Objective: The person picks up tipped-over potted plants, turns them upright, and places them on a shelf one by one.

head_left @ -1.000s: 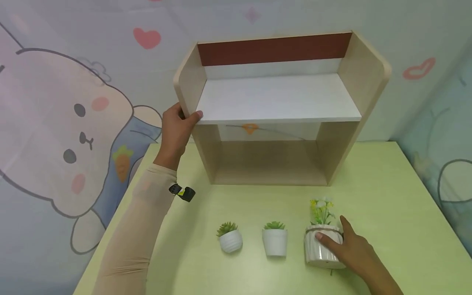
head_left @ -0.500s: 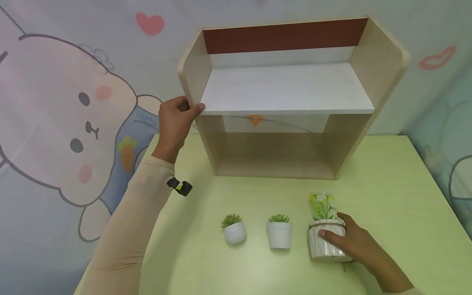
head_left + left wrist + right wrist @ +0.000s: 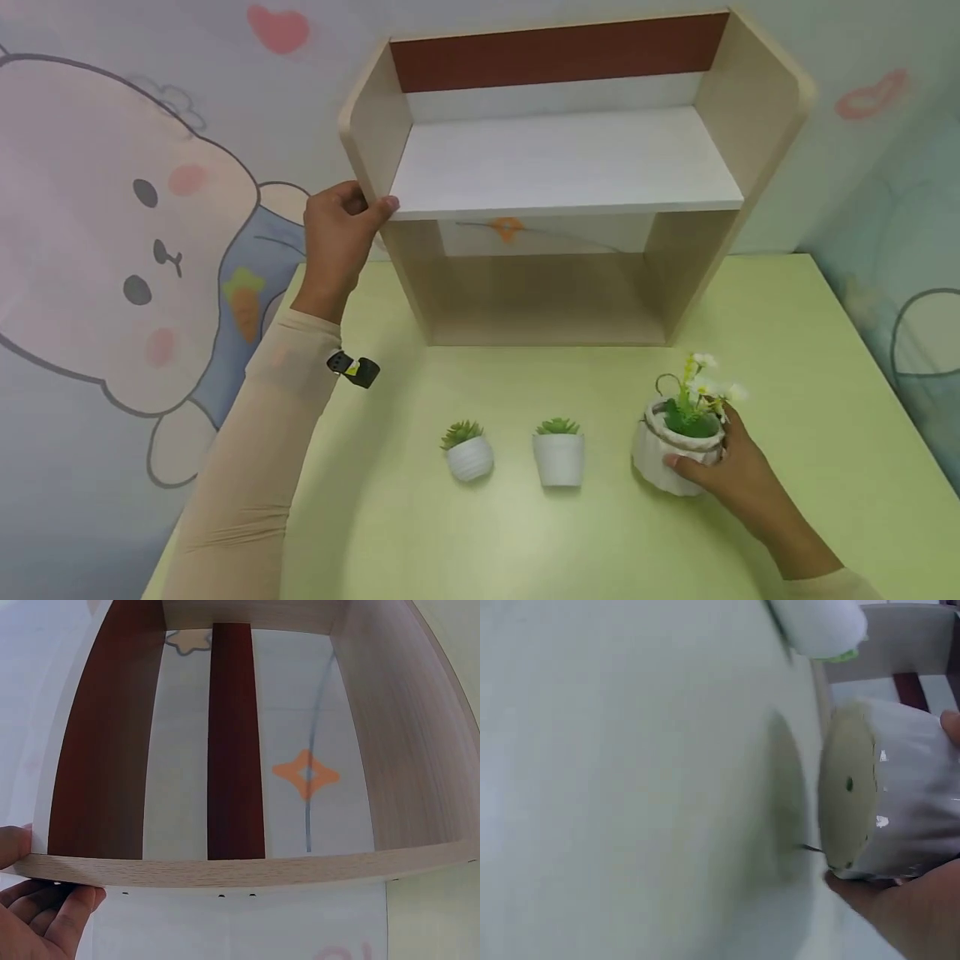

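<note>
My left hand (image 3: 337,242) grips the left side panel of a pale wooden desktop shelf (image 3: 566,167), its thumb at the front end of the white board. In the left wrist view the fingers (image 3: 71,919) lie along the panel's outer face. Toward the right, my right hand (image 3: 746,479) holds a white ceramic flowerpot (image 3: 656,462) with white and yellow artificial flowers (image 3: 701,387). The pot's mouth faces up, slightly tilted. The right wrist view shows its pale underside (image 3: 844,787), apart from the table, with a shadow beneath.
Two small white pots with green succulents, a ribbed round one (image 3: 470,458) and a plain tapered one (image 3: 558,458), lie on the light green table (image 3: 420,550) in front of the shelf. A cartoon-printed backdrop (image 3: 187,275) hangs behind.
My right hand has turned the flowerpot from lying on its side to nearly upright and raised it off the table. My left hand keeps its hold on the shelf.
</note>
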The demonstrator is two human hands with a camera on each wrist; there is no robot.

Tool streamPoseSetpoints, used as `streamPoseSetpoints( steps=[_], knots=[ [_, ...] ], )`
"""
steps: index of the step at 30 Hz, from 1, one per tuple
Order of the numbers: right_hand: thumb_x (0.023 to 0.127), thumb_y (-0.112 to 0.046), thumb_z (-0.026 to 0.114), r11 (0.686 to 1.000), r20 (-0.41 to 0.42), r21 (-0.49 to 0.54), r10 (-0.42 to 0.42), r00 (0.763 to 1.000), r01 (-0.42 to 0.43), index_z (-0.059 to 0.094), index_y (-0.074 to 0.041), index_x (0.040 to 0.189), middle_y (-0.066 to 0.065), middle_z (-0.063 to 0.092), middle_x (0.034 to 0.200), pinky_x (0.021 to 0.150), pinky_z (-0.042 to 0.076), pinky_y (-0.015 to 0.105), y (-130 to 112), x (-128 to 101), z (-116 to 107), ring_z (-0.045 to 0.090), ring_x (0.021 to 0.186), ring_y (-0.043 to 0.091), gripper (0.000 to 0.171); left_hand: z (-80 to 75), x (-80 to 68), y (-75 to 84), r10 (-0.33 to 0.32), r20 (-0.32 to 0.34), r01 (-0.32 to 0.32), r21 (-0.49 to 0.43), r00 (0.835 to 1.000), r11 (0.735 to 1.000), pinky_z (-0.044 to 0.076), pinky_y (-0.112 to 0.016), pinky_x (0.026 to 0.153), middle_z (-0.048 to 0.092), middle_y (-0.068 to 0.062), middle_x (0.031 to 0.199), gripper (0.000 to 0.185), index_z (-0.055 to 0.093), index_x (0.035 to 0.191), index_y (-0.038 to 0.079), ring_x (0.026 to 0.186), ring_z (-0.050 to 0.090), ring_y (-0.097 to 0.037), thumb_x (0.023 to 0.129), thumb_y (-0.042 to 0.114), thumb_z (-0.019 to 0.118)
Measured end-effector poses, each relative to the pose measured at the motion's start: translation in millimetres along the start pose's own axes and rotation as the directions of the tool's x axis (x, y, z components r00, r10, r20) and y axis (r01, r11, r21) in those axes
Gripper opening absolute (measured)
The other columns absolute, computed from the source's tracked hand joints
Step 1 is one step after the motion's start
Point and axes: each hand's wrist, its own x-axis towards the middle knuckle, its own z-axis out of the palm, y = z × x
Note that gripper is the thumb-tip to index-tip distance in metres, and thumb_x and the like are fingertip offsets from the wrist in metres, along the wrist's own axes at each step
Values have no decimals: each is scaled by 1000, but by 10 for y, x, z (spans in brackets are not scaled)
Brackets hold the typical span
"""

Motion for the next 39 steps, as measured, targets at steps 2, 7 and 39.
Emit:
streamPoseSetpoints(
  steps=[2, 7, 39],
  knots=[
    [89, -23, 85, 999, -24, 7, -53, 998, 53, 11, 7, 162, 39, 29, 158, 113, 25, 75, 28, 15, 49, 27, 146, 59, 108, -45, 14, 24, -6, -10, 6, 11, 1000, 1000, 54, -41, 103, 71, -19, 130, 43, 68, 134, -4, 117, 70, -26, 94, 12, 77],
    [78, -13, 92, 983, -73, -39, -183, 980, 180, 20, 2, 159, 34, 37, 155, 109, 27, 78, 138, -12, 142, 34, 143, 57, 110, -68, 13, 36, -23, -2, 23, 33, 1000, 999, 53, -41, 104, 70, -17, 132, 45, 67, 135, -2, 119, 69, -26, 95, 14, 76],
    [69, 15, 88, 896, -115, 128, -412, 904, 424, 8, -8, 167, -21, 34, 157, 107, 24, 5, 381, -133, 358, 33, 138, -12, 128, -143, -92, 54, -41, -39, 42, 45, 998, 998, 54, -41, 103, 71, -17, 131, 44, 68, 136, 0, 117, 70, -27, 95, 14, 76]
  ],
)
